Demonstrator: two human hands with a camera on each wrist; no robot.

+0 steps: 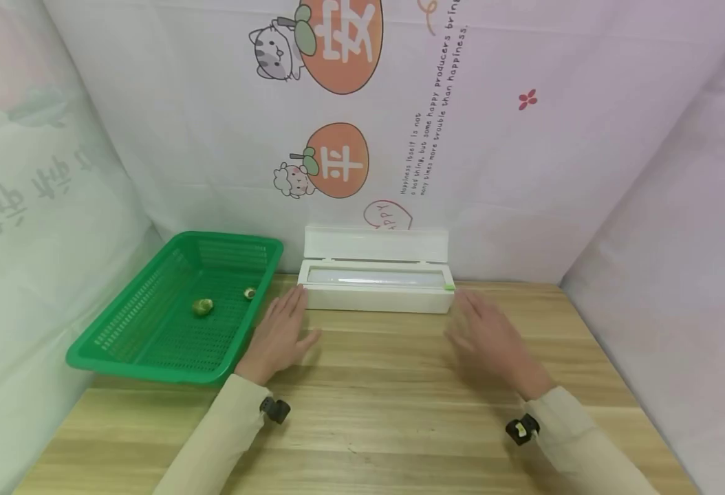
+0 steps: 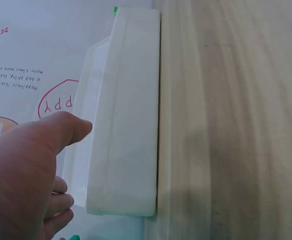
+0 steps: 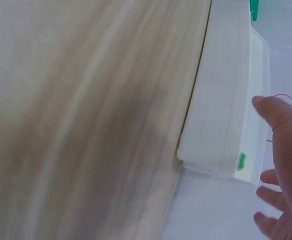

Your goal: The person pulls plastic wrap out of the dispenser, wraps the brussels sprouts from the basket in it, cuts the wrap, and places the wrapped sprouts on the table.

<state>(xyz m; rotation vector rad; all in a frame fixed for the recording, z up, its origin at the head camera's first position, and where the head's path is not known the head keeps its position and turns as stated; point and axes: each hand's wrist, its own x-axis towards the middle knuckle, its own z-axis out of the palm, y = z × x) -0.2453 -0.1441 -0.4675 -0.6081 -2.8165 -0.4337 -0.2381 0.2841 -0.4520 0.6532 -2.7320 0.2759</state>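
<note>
A long white box (image 1: 377, 301), which looks like a cling film dispenser, sits at the back of the table. Its lid (image 1: 376, 244) is raised, and a roll of clear film (image 1: 375, 277) shows inside. Near its right end is a small green tab (image 3: 241, 161). At the box's left end is my left hand (image 1: 278, 335), its fingers extended; whether they touch is unclear. My right hand (image 1: 492, 337), slightly blurred, is by the right end with thumb and fingers apart. In both wrist views the hands hold nothing.
On the left stands a green plastic basket (image 1: 232, 238) with two small greenish round pieces (image 1: 202, 307), like Brussels sprouts. A printed white cloth (image 1: 480, 172) hangs right behind the box, with cloth walls on both sides. The table (image 1: 375, 399) is wood-patterned.
</note>
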